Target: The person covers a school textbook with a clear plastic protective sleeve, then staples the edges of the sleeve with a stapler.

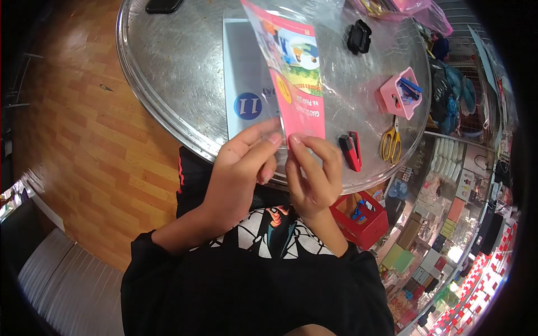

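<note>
A thin pink book (pixel 302 115) with a colourful picture on its cover is held up, tilted, above the round metal table. Clear film shows along its left side. My right hand (pixel 316 173) pinches the lower edge of this book between thumb and fingers. Close beside it, my left hand (pixel 241 168) has thumb and forefinger together at the clear plastic cover (pixel 270 106) by the book's edge. Behind the film lies a pale blue-grey book (pixel 238 67) marked 11, flat on the table and partly hidden by the pink book and my left hand.
On the metal table (pixel 174 73) are a red and black stapler (pixel 351 151), yellow-handled scissors (pixel 390 144), a pink basket (pixel 401 92) with blue items, an open black case (pixel 358 37) and a pink plastic bag (pixel 414 11). A red crate (pixel 364 224) stands below the rim.
</note>
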Demonstrator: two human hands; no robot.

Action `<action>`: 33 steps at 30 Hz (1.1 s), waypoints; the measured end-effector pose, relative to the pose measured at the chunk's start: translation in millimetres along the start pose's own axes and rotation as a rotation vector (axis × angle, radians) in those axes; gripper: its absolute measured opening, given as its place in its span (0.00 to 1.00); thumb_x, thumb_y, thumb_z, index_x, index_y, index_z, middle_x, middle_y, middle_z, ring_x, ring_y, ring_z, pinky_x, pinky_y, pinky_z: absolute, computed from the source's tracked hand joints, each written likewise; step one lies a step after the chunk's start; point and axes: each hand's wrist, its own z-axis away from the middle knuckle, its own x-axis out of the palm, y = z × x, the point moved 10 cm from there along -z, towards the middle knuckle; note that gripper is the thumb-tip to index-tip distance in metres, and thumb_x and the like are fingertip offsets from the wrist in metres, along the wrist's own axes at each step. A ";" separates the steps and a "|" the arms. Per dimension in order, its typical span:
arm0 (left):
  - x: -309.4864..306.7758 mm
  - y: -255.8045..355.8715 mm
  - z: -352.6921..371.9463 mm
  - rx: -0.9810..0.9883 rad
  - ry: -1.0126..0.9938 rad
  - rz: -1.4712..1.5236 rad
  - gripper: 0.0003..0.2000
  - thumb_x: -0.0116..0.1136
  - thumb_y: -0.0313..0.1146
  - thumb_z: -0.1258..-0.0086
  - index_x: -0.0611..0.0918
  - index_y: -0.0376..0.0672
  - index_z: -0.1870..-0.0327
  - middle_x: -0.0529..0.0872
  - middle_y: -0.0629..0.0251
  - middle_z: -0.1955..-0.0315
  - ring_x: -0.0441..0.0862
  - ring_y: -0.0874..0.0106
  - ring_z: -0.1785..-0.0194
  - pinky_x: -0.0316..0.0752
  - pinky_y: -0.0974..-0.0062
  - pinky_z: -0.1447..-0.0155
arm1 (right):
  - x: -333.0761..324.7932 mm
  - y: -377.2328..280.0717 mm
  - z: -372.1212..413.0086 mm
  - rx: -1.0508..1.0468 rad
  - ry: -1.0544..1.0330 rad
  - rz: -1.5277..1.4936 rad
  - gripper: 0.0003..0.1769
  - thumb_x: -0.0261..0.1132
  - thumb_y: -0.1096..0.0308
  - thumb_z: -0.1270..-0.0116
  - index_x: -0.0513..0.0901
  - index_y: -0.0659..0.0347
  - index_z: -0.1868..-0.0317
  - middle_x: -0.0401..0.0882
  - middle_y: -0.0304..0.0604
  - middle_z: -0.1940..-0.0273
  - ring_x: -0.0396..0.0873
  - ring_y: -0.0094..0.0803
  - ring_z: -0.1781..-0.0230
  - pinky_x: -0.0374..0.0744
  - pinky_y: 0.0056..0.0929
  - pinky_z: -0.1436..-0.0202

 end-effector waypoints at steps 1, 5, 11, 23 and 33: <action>1.8 2.4 -0.3 0.018 -0.012 0.022 0.20 0.49 0.31 0.36 0.66 0.31 0.45 0.71 0.73 0.77 0.62 0.87 0.79 0.56 0.89 0.75 | 1.2 0.1 0.4 0.000 -0.003 -0.003 0.19 0.65 0.81 0.60 0.80 0.65 0.61 0.76 0.44 0.64 0.74 0.36 0.65 0.71 0.29 0.63; 1.0 4.5 -1.8 -0.006 0.032 0.119 0.25 0.51 0.29 0.38 0.59 0.34 0.41 0.75 0.68 0.67 0.62 0.86 0.79 0.56 0.90 0.75 | -5.8 -0.3 2.3 -0.020 0.056 0.016 0.19 0.67 0.82 0.63 0.81 0.66 0.64 0.75 0.44 0.67 0.73 0.36 0.68 0.72 0.28 0.66; 3.0 -1.6 -10.9 0.006 -0.035 0.235 0.25 0.52 0.26 0.38 0.58 0.39 0.40 0.75 0.67 0.65 0.61 0.86 0.79 0.56 0.89 0.75 | -6.5 -0.5 2.5 -0.025 0.079 0.009 0.18 0.68 0.82 0.63 0.81 0.66 0.65 0.74 0.43 0.69 0.72 0.36 0.70 0.71 0.27 0.67; 16.3 -7.8 -18.5 0.001 -0.187 0.382 0.28 0.50 0.23 0.38 0.54 0.40 0.38 0.74 0.66 0.65 0.62 0.87 0.78 0.57 0.90 0.75 | -10.6 4.4 7.7 0.067 0.116 -0.015 0.18 0.68 0.83 0.61 0.80 0.65 0.64 0.75 0.44 0.68 0.73 0.36 0.68 0.71 0.26 0.66; 16.9 12.3 -17.0 0.470 -0.197 0.077 0.38 0.49 0.19 0.38 0.38 0.47 0.33 0.72 0.62 0.60 0.71 0.83 0.67 0.68 0.88 0.62 | -11.0 13.4 14.1 0.167 0.165 -0.093 0.14 0.65 0.82 0.55 0.80 0.67 0.64 0.76 0.46 0.67 0.74 0.36 0.67 0.72 0.26 0.63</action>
